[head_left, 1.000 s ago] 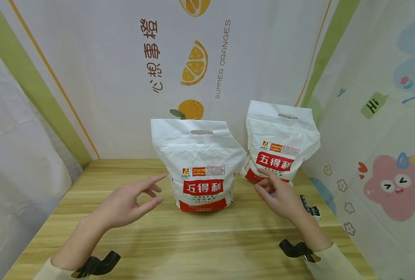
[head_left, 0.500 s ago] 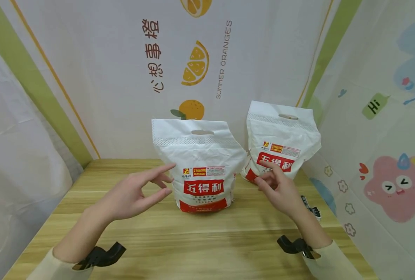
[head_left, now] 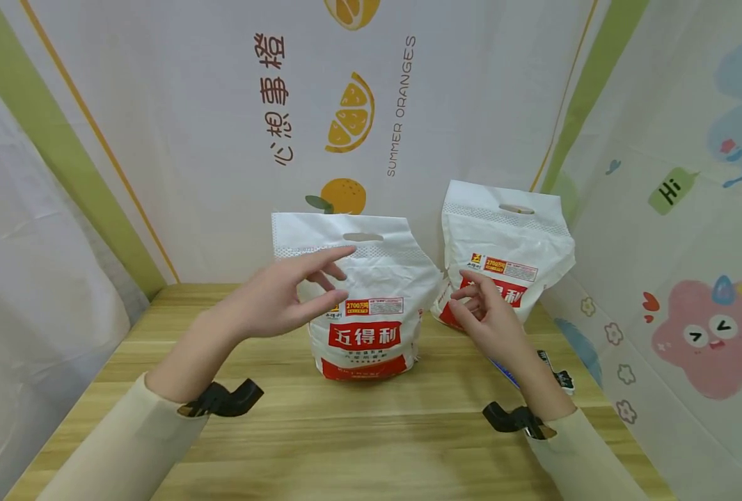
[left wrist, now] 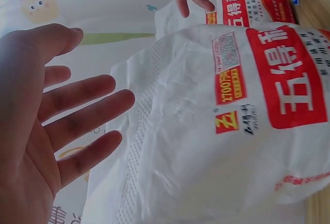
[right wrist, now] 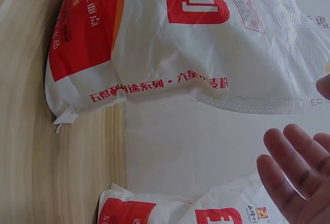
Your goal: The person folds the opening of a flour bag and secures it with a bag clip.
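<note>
Left grip (head_left: 280, 296) hovers near a bulging, upright flour bag (head_left: 374, 316).

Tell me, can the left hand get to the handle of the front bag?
Yes, it looks like it: the left hand is empty and close to the front bag, and nothing seems to stand between it and the handle.

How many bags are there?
2. The front bag stands mid-way across the table; the back bag stands farther back, to the right. Something behind them could be hidden.
</note>
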Demonstrator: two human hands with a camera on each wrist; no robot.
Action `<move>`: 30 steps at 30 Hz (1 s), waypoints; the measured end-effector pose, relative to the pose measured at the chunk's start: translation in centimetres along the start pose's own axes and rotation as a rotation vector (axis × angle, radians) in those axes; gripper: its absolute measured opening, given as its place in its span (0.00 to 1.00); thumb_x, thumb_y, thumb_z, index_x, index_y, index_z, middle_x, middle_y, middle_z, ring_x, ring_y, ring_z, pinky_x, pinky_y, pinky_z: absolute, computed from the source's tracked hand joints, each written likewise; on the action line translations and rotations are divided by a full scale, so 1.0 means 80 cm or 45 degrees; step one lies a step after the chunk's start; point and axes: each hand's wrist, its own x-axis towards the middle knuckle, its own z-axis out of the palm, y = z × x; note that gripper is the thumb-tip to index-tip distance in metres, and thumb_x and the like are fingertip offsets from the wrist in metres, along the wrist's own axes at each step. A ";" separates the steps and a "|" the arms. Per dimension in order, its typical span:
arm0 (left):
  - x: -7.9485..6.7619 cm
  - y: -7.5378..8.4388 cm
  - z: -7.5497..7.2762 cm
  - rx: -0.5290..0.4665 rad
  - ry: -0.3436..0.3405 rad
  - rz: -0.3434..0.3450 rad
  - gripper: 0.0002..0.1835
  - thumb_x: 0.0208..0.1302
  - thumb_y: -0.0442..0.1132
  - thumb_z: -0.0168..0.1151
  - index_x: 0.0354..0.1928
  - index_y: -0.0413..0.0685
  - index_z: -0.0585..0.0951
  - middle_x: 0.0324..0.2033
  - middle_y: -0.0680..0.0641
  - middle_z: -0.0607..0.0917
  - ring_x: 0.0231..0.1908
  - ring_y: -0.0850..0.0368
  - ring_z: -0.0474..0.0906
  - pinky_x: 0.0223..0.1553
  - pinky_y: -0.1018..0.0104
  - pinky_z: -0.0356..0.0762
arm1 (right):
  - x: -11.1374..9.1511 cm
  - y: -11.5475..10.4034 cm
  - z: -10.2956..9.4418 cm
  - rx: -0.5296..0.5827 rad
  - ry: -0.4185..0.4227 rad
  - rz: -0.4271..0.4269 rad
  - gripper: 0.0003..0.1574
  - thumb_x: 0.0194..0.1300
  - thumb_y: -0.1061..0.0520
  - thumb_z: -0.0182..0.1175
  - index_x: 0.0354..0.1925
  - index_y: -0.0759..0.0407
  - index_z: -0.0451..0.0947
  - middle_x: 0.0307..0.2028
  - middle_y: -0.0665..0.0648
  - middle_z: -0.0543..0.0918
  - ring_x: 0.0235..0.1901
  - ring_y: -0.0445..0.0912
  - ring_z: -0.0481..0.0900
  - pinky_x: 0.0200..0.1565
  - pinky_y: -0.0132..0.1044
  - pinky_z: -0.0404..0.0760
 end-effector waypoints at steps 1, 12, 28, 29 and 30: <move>0.009 0.000 -0.001 0.004 -0.004 -0.006 0.35 0.76 0.41 0.71 0.81 0.49 0.73 0.55 0.45 0.92 0.49 0.56 0.92 0.39 0.61 0.89 | 0.003 0.000 0.001 0.010 -0.003 0.008 0.40 0.82 0.46 0.63 0.82 0.52 0.62 0.59 0.58 0.86 0.48 0.49 0.85 0.46 0.30 0.83; 0.094 -0.004 -0.007 0.142 0.003 -0.032 0.33 0.79 0.46 0.68 0.80 0.47 0.72 0.68 0.40 0.83 0.67 0.45 0.82 0.71 0.45 0.79 | 0.029 0.002 0.017 0.118 0.010 0.066 0.37 0.82 0.45 0.63 0.80 0.52 0.67 0.67 0.61 0.83 0.59 0.55 0.83 0.56 0.27 0.80; 0.145 -0.016 0.015 0.232 -0.179 -0.189 0.33 0.80 0.45 0.67 0.83 0.56 0.71 0.74 0.43 0.80 0.71 0.44 0.79 0.75 0.45 0.76 | 0.048 0.000 0.045 0.354 0.025 0.070 0.31 0.80 0.50 0.66 0.75 0.54 0.74 0.60 0.65 0.84 0.57 0.58 0.84 0.56 0.35 0.85; 0.146 -0.017 0.015 0.243 -0.174 -0.184 0.33 0.80 0.44 0.66 0.82 0.56 0.71 0.73 0.43 0.80 0.70 0.44 0.80 0.74 0.45 0.77 | 0.049 0.000 0.046 0.361 0.029 0.055 0.31 0.80 0.51 0.66 0.75 0.55 0.74 0.59 0.66 0.84 0.55 0.57 0.85 0.54 0.34 0.85; 0.146 -0.017 0.015 0.251 -0.168 -0.176 0.32 0.80 0.42 0.66 0.82 0.55 0.72 0.72 0.43 0.81 0.69 0.44 0.81 0.73 0.46 0.78 | 0.049 -0.001 0.047 0.369 0.034 0.041 0.30 0.80 0.52 0.66 0.74 0.56 0.75 0.57 0.66 0.85 0.53 0.56 0.85 0.53 0.32 0.85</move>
